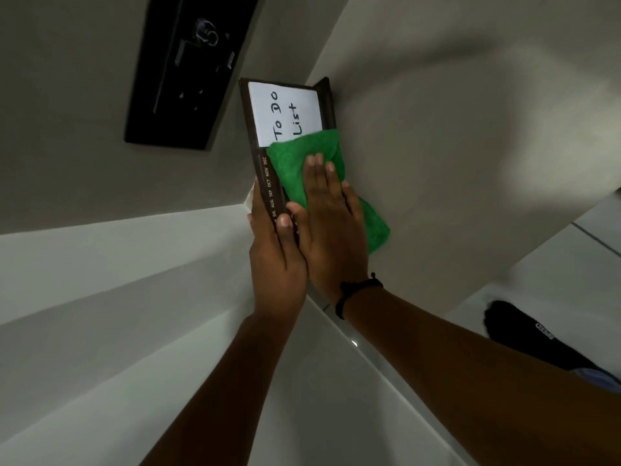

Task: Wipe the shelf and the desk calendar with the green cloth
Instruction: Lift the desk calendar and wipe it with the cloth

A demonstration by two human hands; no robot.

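The view is tilted sideways. The brown desk calendar has a strip of month names and a white "To Do List" card on its face. My left hand grips its lower edge, thumb on the month strip. My right hand lies flat on the green cloth and presses it against the calendar's face, just below the card. Part of the cloth hangs out past my palm. The white shelf lies under and left of my arms.
A black panel hangs on the grey wall at upper left. White cabinet surfaces stand at right. A dark foot or shoe shows at lower right. A black band circles my right wrist.
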